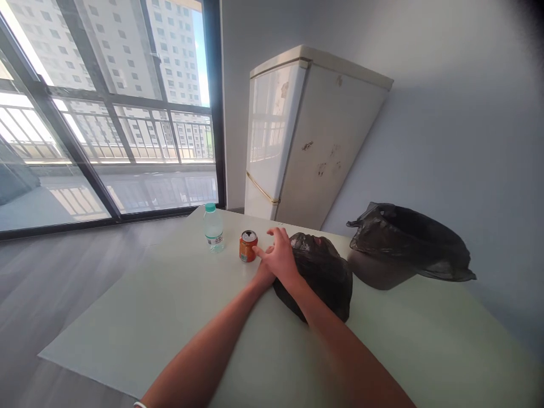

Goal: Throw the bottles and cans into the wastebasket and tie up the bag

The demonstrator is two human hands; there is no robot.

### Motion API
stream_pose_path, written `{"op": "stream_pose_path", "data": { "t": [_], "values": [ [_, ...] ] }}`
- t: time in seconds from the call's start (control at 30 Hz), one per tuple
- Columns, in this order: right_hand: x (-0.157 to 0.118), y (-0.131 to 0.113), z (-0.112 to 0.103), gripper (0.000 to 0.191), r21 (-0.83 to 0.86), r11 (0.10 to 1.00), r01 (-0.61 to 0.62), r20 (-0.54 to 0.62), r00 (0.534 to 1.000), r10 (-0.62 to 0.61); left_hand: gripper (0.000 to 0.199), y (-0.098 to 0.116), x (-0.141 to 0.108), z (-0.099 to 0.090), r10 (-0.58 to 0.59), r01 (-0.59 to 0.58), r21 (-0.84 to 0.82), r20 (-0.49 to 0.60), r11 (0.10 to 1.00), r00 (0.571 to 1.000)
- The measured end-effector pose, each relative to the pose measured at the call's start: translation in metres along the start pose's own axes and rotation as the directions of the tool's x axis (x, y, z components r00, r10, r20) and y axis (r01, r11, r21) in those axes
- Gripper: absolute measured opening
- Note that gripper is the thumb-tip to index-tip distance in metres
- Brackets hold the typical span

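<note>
My right hand (pixel 280 252) reaches across my left one, its fingers apart and its thumb and fingertips close to an orange-red drink can (pixel 247 247); it holds nothing. My left hand (pixel 267 271) lies under and behind it, at the left side of a full black plastic bag (pixel 325 277). Most of the left hand's fingers are hidden, so its grip does not show. The can stands upright. Left of it, a clear plastic bottle (pixel 214 229) with a green cap stands upright on the pale table (pixel 170 317).
At the table's right back stands a bin (pixel 380 272) lined with an open black bag (pixel 408 238). Behind the table are a white refrigerator (pixel 327 136) with brown marks and a grey wall. Large glass doors (pixel 140 130) are at the left.
</note>
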State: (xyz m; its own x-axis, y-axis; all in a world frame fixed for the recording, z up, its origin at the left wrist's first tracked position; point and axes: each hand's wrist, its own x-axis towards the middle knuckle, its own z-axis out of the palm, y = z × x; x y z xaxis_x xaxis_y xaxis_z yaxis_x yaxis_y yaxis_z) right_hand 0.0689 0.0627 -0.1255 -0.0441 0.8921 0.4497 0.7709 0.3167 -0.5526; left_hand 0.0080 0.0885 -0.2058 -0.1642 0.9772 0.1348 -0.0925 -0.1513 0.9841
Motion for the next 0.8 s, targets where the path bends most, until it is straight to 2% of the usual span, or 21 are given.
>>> {"op": "stream_pose_path", "data": {
  "t": [0.03, 0.07, 0.17, 0.23, 0.3, 0.33, 0.43, 0.53, 0.6, 0.7, 0.73, 0.8],
  "values": [
    [-0.006, 0.007, -0.015, 0.021, -0.041, 0.999, 0.02, 0.02, 1.0, -0.019, 0.027, -0.001, -0.005, -0.003, 0.018, -0.018, 0.001, 0.069, 1.0, 0.997],
    [-0.013, 0.016, -0.031, 0.014, -0.105, 0.994, 0.037, 0.102, 0.994, -0.026, 0.015, -0.003, -0.008, -0.006, 0.037, -0.038, 0.0, 0.136, 0.999, 0.99],
    [-0.036, 0.044, -0.07, 0.024, -0.198, 0.98, 0.019, 0.234, 0.972, 0.029, 0.049, -0.008, -0.013, -0.011, 0.076, -0.077, -0.005, 0.232, 0.997, 0.97],
    [-0.051, 0.058, -0.083, 0.022, -0.26, 0.965, -0.004, 0.235, 0.97, 0.067, 0.056, -0.011, -0.012, -0.013, 0.087, -0.088, -0.004, 0.249, 0.996, 0.965],
    [-0.063, 0.065, -0.084, 0.019, -0.292, 0.957, 0.008, 0.219, 0.974, 0.058, 0.057, -0.012, -0.011, -0.012, 0.092, -0.095, -0.001, 0.257, 0.996, 0.962],
    [-0.068, 0.067, -0.082, 0.024, -0.301, 0.952, 0.051, 0.222, 0.975, 0.018, 0.057, -0.013, -0.01, -0.012, 0.093, -0.096, 0.002, 0.26, 0.995, 0.961],
    [-0.076, 0.07, -0.069, 0.038, -0.366, 0.889, 0.274, 0.291, 0.942, -0.17, 0.057, -0.013, -0.01, -0.012, 0.093, -0.1, 0.012, 0.268, 0.995, 0.959],
    [-0.081, 0.076, -0.057, 0.036, -0.456, 0.788, 0.413, 0.345, 0.899, -0.271, 0.057, -0.013, -0.01, -0.012, 0.096, -0.105, 0.02, 0.273, 0.994, 0.957],
    [-0.082, 0.078, -0.054, 0.033, -0.471, 0.766, 0.438, 0.358, 0.888, -0.289, 0.056, -0.013, -0.009, -0.011, 0.099, -0.109, 0.022, 0.272, 0.994, 0.957],
    [-0.081, 0.073, -0.061, 0.032, -0.421, 0.784, 0.456, 0.333, 0.882, -0.334, 0.056, -0.014, -0.009, -0.011, 0.094, -0.104, 0.022, 0.27, 0.994, 0.958],
    [-0.079, 0.068, -0.067, 0.031, -0.384, 0.808, 0.447, 0.292, 0.889, -0.353, 0.055, -0.014, -0.009, -0.011, 0.09, -0.099, 0.022, 0.268, 0.995, 0.959],
    [-0.075, 0.055, -0.083, 0.028, -0.272, 0.879, 0.392, 0.136, 0.92, -0.368, 0.055, -0.015, -0.01, -0.012, 0.081, -0.09, 0.024, 0.259, 0.996, 0.962]
  ]
}}
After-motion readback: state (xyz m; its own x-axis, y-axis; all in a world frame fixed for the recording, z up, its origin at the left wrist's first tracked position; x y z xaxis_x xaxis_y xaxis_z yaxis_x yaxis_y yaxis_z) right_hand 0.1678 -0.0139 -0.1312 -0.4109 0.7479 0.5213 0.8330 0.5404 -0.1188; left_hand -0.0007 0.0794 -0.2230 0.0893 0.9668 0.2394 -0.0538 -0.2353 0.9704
